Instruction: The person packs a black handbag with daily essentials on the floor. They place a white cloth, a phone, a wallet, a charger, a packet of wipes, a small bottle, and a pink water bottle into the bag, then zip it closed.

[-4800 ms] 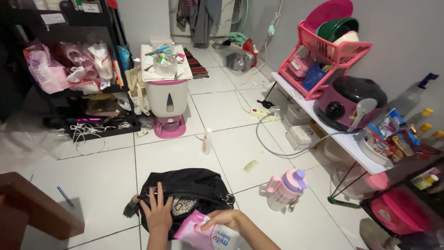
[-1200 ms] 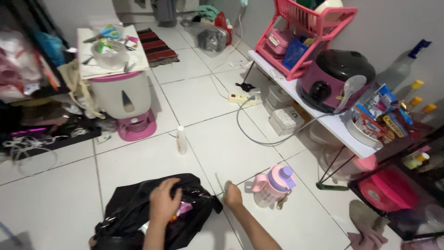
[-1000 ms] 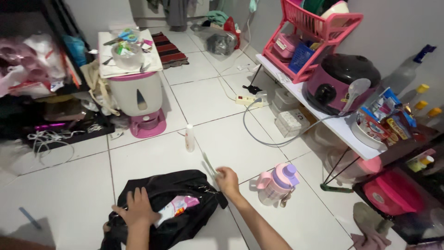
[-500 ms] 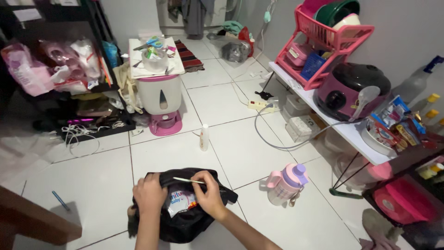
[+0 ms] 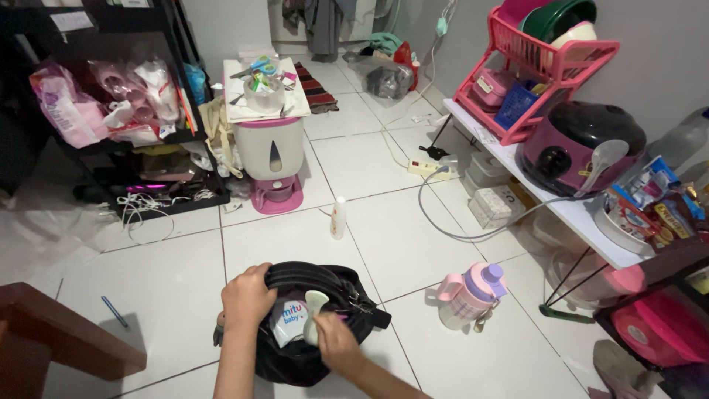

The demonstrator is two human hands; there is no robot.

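Observation:
A black bag point(image 5: 347, 292) lies open on the white tile floor in front of me. My left hand point(image 5: 247, 295) grips its left rim and holds the opening apart. My right hand point(image 5: 334, 341) holds a small pale green flat object point(image 5: 313, 310) upright over the opening. Inside the bag a white and pink packet of wipes point(image 5: 284, 321) shows between my hands.
A pink lidded drinking jug point(image 5: 469, 294) stands right of the bag, a small white bottle point(image 5: 338, 219) beyond it. A white and pink dispenser point(image 5: 272, 151), a black shelf point(image 5: 111, 118), a white table point(image 5: 576, 214) with a rice cooker point(image 5: 580, 144), and a brown wooden corner point(image 5: 52, 332) surround me.
My right hand dropped lower over the bag's opening and now holds a pale green object where a thin stick showed before. My view came closer to the bag.

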